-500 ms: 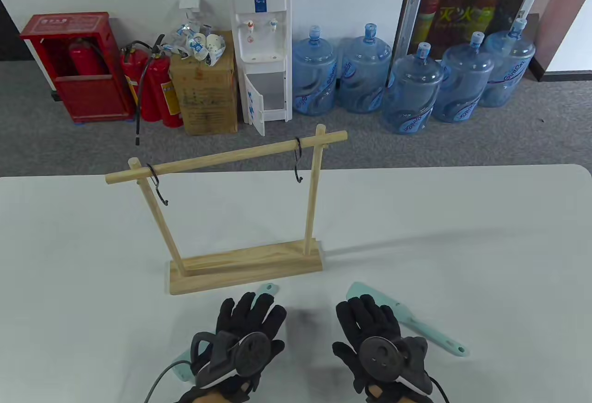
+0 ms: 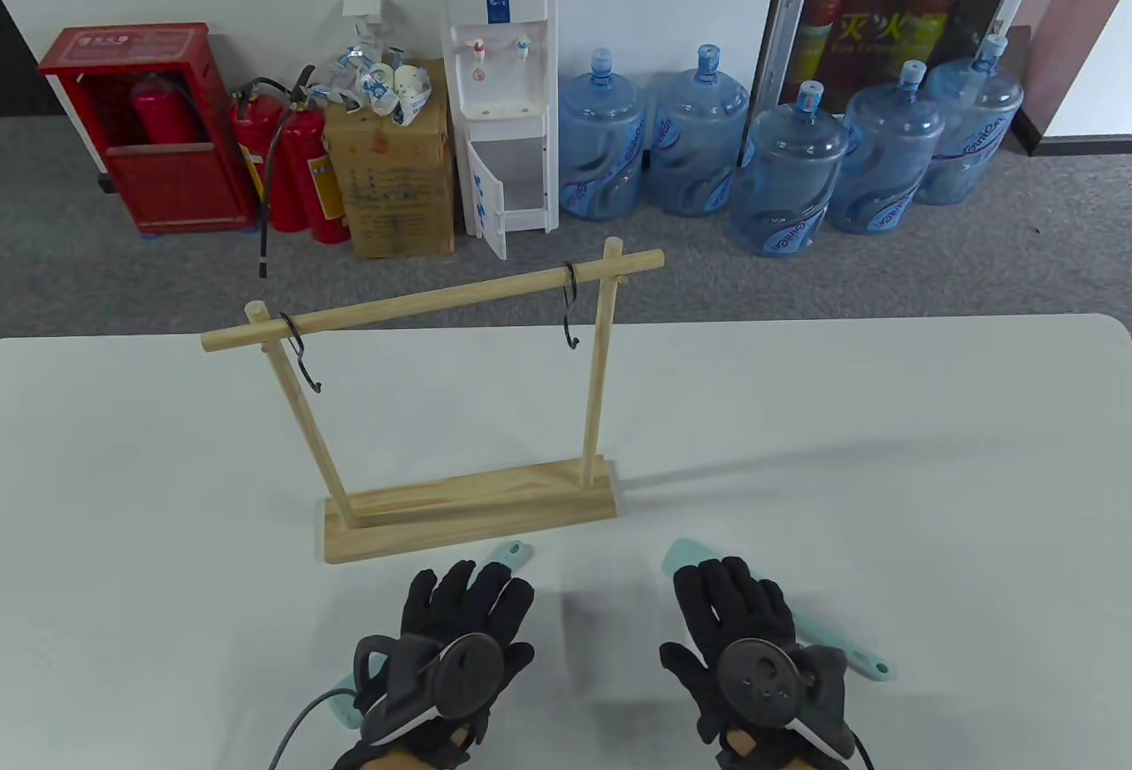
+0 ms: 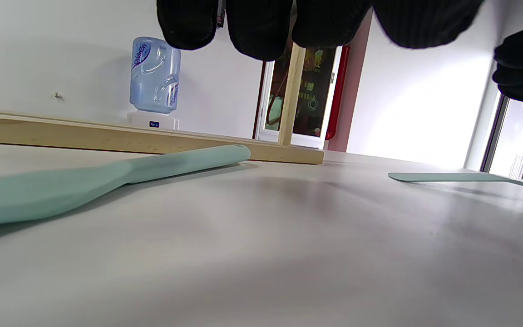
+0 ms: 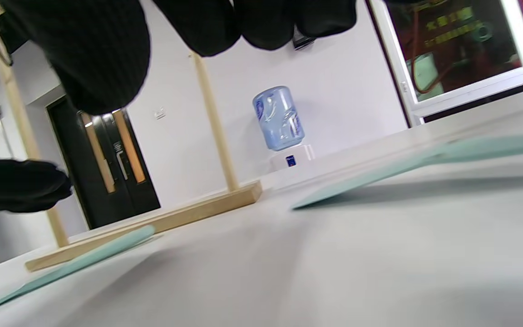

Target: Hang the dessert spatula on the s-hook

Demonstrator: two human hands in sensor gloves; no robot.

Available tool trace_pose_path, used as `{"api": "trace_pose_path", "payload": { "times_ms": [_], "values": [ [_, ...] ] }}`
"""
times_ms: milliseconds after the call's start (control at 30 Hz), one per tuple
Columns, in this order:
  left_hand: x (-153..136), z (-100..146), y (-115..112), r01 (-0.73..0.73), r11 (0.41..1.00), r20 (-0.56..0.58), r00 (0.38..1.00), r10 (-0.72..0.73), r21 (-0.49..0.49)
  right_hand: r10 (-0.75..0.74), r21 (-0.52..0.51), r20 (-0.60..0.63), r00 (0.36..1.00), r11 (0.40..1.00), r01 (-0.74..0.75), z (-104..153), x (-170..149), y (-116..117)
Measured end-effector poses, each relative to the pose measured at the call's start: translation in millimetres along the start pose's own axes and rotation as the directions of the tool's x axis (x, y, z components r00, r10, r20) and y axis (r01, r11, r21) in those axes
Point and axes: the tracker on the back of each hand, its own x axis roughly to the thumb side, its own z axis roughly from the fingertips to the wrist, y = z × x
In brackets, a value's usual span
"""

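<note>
Both hands spread flat, grasping nothing: left hand [image 2: 460, 628] over one spatula [image 3: 84, 184], right hand [image 2: 752, 637] over other spatula [image 2: 827, 636].

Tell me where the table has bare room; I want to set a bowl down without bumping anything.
Bare table lies right of the wooden rack, and more left of it. The near middle is crowded: left hand, right hand and both spatulas.

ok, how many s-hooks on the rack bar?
2. Left s-hook hangs near the bar's left end by the slanted post; right s-hook hangs just left of the right post. Both empty; none seem hidden.
</note>
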Motion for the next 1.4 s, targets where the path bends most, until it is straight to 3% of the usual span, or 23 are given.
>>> {"api": "trace_pose_path", "payload": {
  "times_ms": [267,467,600,867,1133,1400],
  "values": [
    [-0.9,-0.1,-0.6,0.004,1.0,-0.012,1.0,-0.004,-0.01,-0.123,-0.081,-0.195,0.973,0.991,0.109,4.8,-44.7,-25.9],
    [-1.5,0.5,0.5,0.005,1.0,-0.016,1.0,-0.006,-0.008,-0.117,-0.093,-0.302,0.946,0.991,0.093,8.7,-69.4,-30.2],
    [-3.7,0.4,0.2,0.0,1.0,-0.023,1.0,-0.001,-0.011,-0.098,-0.04,-0.396,0.913,0.995,0.09,10.8,-85.4,-26.0],
    [-6.0,0.4,0.1,-0.006,1.0,-0.033,0.999,0.006,-0.014,-0.026,0.163,-0.565,0.825,0.976,0.143,16.3,-114.0,-4.0],
    [-6.7,0.0,-1.0,-0.007,1.0,-0.035,0.999,0.006,-0.022,0.08,0.288,-0.589,0.804,0.95,0.117,15.7,-120.0,11.6],
    [-6.4,-0.3,-2.2,-0.004,0.999,-0.037,0.999,0.003,-0.033,0.126,0.299,-0.571,0.811,0.952,0.062,10.4,-116.0,12.3]
  ]
}}
